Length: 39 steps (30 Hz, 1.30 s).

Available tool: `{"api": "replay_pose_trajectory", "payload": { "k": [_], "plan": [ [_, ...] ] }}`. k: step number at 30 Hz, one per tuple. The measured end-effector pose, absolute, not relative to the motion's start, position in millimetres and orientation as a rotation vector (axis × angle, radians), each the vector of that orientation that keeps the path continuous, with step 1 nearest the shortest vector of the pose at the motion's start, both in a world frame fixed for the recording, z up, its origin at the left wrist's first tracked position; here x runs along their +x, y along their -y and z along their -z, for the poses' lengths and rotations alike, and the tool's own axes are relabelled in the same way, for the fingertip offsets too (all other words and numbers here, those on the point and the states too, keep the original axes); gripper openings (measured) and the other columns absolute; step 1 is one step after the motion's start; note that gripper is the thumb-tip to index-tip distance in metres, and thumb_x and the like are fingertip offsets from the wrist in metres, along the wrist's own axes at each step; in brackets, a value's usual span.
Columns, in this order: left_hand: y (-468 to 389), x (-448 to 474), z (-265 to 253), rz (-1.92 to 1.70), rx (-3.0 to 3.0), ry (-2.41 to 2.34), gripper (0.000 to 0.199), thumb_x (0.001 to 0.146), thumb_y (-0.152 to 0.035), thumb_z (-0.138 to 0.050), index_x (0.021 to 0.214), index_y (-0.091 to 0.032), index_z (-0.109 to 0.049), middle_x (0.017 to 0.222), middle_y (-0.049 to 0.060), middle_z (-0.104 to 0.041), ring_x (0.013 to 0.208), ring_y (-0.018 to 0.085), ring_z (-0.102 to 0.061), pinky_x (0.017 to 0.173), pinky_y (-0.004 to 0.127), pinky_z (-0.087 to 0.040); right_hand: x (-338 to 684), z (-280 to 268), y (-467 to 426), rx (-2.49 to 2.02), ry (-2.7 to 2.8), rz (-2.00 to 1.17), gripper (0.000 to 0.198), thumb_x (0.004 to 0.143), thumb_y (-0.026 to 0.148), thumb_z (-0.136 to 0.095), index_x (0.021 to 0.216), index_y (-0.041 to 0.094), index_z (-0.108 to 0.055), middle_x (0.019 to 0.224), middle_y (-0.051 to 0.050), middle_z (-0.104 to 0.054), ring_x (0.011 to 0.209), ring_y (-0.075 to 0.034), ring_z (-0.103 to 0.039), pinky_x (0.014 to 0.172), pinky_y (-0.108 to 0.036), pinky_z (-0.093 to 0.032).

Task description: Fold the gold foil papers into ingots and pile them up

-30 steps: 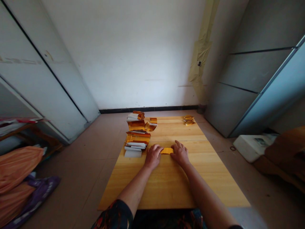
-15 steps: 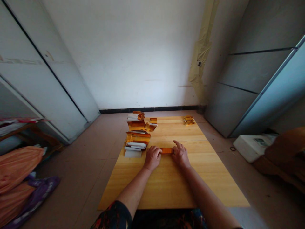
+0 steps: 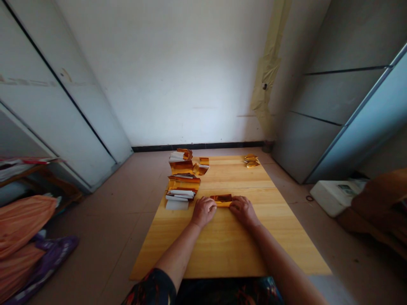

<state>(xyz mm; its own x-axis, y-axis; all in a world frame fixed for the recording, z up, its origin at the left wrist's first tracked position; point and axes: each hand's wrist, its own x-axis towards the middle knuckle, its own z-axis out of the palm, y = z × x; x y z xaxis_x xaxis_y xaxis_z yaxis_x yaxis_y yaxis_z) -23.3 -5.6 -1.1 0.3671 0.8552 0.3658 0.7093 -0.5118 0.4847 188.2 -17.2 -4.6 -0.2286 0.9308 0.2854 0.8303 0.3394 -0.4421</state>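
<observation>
A shiny gold foil paper [image 3: 223,199], partly folded, lies on the wooden table [image 3: 229,245] between my hands. At its left end, my left hand [image 3: 204,211] has its fingers closed on the edge. My right hand [image 3: 244,210] grips the right end, with fingers curled down and pressed together. The paper's far part stands up darker and reflective, and a bright strip shows along the near side. My fingertips hide both ends of it.
Stacks of gold foil paper [image 3: 183,184] with white backs lie along the table's left side. Smaller foil pieces [image 3: 200,169] sit beside them. Several folded gold shapes [image 3: 251,160] rest at the far right corner. A white box [image 3: 333,197] stands on the floor at right.
The foil paper went from a narrow flat orange strip to a wider piece with its far part raised. My right hand's raised index finger has come down onto it.
</observation>
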Motion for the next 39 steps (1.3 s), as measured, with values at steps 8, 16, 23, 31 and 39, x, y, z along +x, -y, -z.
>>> {"api": "replay_pose_trajectory", "payload": {
  "k": [8,16,23,31,39],
  "plan": [
    [0.5,-24.3,7.0,-0.904,2.338,-1.388,0.015,0.079,-0.013,-0.054,0.074,-0.019,-0.066,0.084,0.002,-0.069,0.085,0.017,-0.057,0.080,0.029,-0.040,190.4,7.0,10.6,-1.502,2.119,-0.229,0.018,0.087,0.027,-0.052,0.087,0.023,-0.069,0.101,-0.005,-0.064,0.095,-0.018,-0.052,0.084,-0.029,-0.038],
    [-3.6,-21.5,8.5,-0.852,2.290,-1.498,0.013,0.078,-0.014,-0.054,0.073,-0.019,-0.065,0.081,0.002,-0.067,0.084,0.016,-0.057,0.078,0.027,-0.040,172.6,-2.3,10.2,-1.849,1.996,-0.204,0.018,0.086,0.029,-0.052,0.079,0.021,-0.067,0.099,-0.004,-0.063,0.094,-0.017,-0.051,0.077,-0.025,-0.034],
    [-6.8,-10.7,3.5,-0.795,2.154,-1.684,0.011,0.078,-0.015,-0.053,0.079,-0.020,-0.063,0.081,0.000,-0.067,0.082,0.016,-0.058,0.076,0.026,-0.039,163.8,-4.4,7.5,-1.985,1.921,-0.140,0.013,0.081,0.027,-0.056,0.073,0.019,-0.063,0.095,-0.004,-0.063,0.091,-0.017,-0.050,0.072,-0.025,-0.030],
    [-7.7,-9.0,8.0,-0.782,2.148,-1.714,0.014,0.077,-0.012,-0.053,0.084,-0.022,-0.061,0.085,-0.001,-0.067,0.085,0.015,-0.058,0.078,0.026,-0.038,165.9,-2.8,8.8,-1.945,1.925,-0.110,0.013,0.080,0.026,-0.056,0.070,0.019,-0.060,0.092,-0.003,-0.062,0.089,-0.017,-0.049,0.071,-0.026,-0.027],
    [-5.8,-8.2,3.9,-0.729,2.156,-1.723,0.020,0.074,-0.009,-0.055,0.087,-0.023,-0.062,0.081,-0.001,-0.067,0.083,0.015,-0.057,0.076,0.027,-0.037,165.4,-6.4,5.6,-2.010,1.946,-0.132,0.011,0.079,0.026,-0.057,0.070,0.019,-0.061,0.093,-0.003,-0.061,0.088,-0.016,-0.048,0.069,-0.026,-0.027]
  ]
}}
